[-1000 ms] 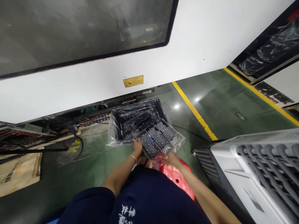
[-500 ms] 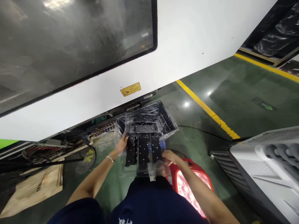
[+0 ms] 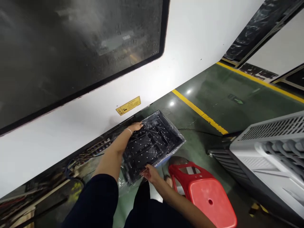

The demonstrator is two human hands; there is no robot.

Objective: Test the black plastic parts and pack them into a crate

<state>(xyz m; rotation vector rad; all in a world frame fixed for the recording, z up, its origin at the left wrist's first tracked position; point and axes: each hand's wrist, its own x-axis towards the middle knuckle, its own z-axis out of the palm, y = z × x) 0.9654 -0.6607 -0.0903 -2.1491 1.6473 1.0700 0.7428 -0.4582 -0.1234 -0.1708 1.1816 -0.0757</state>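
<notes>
A crate (image 3: 179, 139) lined with clear plastic film stands on the floor by the machine. In it lie flat black parts (image 3: 142, 144) dotted with small bright studs, in a clear plastic tray (image 3: 133, 158) whose edges are hard to make out. My left hand (image 3: 136, 126), wearing a thin bracelet, is closed at the tray's far edge, next to the machine. My right hand (image 3: 149, 173) pinches the near edge, above the crate's near rim. The fingertips of both hands are partly hidden.
A white machine panel (image 3: 147, 82) with a dark window overhangs the crate's far side. At right are a red plastic stool (image 3: 209, 196) and a grey vented unit (image 3: 273, 158). Cables and hoses (image 3: 87, 155) lie at left. A yellow line (image 3: 199, 112) crosses the green floor.
The clear tray of black parts has moved forward and down from in front of my body into the crate. Both hands moved with it, and my view shifted, showing more of the red stool.
</notes>
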